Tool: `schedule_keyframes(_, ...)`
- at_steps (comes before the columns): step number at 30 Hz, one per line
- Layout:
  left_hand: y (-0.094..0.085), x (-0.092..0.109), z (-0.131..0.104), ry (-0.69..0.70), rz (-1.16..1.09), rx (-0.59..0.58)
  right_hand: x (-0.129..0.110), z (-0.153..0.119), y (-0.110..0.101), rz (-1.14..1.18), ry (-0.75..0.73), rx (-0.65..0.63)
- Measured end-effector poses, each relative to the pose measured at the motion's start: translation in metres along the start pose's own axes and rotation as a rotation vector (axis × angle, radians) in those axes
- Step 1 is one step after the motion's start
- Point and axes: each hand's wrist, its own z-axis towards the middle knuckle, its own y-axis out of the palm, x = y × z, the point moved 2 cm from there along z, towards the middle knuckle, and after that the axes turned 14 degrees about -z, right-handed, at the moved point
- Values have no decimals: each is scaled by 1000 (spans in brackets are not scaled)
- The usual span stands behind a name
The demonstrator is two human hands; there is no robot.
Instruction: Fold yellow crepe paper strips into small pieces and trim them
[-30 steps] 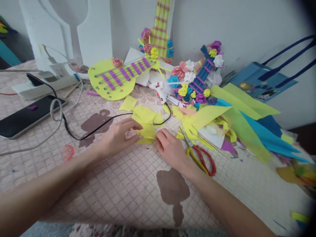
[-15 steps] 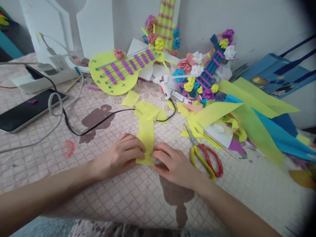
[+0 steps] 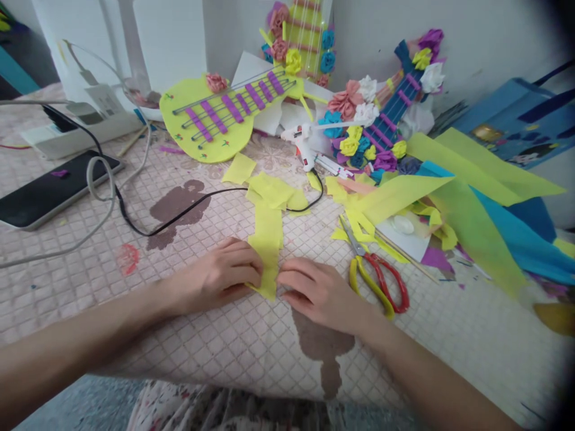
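Note:
A strip of yellow crepe paper (image 3: 266, 239) runs from a small pile of yellow paper pieces (image 3: 269, 190) toward me. My left hand (image 3: 224, 272) has its fingers curled over the strip's left edge near the lower end, pinching it. Just right of the strip, my right hand (image 3: 321, 290) rests on the cloth with bent fingers; a gap shows between thumb and fingers, and a narrow one separates them from the paper. Scissors (image 3: 366, 254) with one red and one yellow handle lie beyond my right hand.
A white glue gun (image 3: 300, 143) stands behind the pile, its black cord (image 3: 179, 221) crossing the cloth. Yellow (image 3: 202, 143) and blue (image 3: 381, 131) paper guitars lie at the back. Crepe sheets (image 3: 476, 221) spread right. A phone (image 3: 58, 185) and power strip (image 3: 81, 134) sit left.
The strip's lower end has turned slightly, its left corner lifting under my left fingers. My right fingertips now stand a little apart from its edge. The view has shifted slightly.

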Motion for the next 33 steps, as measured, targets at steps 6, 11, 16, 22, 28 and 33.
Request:
schedule_keyframes(6,2,4,1,-37,-26,106,-6,5,3,58,-15,-40)
schedule_keyframes(11,1,4,1,-46,-19,144,-5,6,5,76,53,16)
schedule_keyframes(16,0,6,1,-37,41,198,-3,5,4,238,189,197)
schedule_keyframes(22,0,10,-3,-143,38,403,-4,3,-2,316,241,325)
schedule_keyframes(28,-2,12,-1,-43,126,405,-4,-1,-13,136,61,410)
schedule_keyframes(33,-5,8,3,-69,165,516,-2,-5,-16,4,-39,386)
